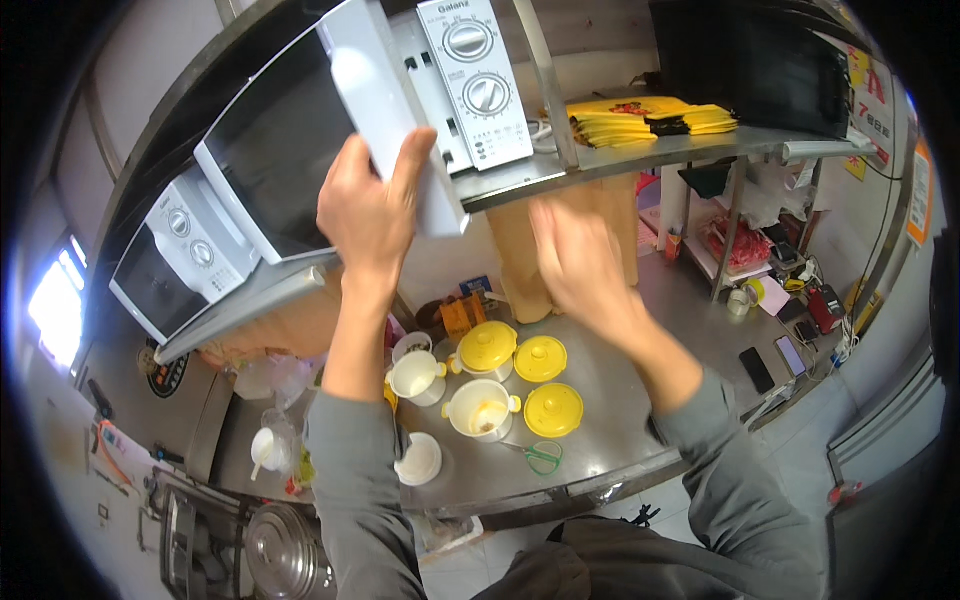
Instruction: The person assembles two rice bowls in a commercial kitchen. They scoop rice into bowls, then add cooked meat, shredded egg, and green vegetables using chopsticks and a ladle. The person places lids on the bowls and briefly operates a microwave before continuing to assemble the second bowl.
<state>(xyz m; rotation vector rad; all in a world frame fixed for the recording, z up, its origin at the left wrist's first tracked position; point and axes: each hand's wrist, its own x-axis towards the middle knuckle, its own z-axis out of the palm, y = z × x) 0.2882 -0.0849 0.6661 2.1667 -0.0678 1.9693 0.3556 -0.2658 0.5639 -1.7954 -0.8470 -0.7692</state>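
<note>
My left hand (367,210) grips the free edge of a white microwave door (401,127), which stands ajar from the Galanz microwave (480,90) on a steel shelf. Two dials show on its front panel; its cavity is hidden behind the door. My right hand (581,255), blurred, hovers below the shelf edge with fingers curled; whether it holds anything is unclear. On the steel counter beneath sit a white pot with a yellow lid (487,349), an uncovered pot with brownish residue (480,411) and another uncovered pot (417,377). Two yellow lids (553,410) lie to their right.
Another microwave (187,255) stands at left. Green-handled scissors (544,457) and a white tub (420,459) lie near the counter's front edge. Yellow bags (649,121) are stacked on the shelf. Phones (757,370) rest at right, a metal pot (281,551) at lower left.
</note>
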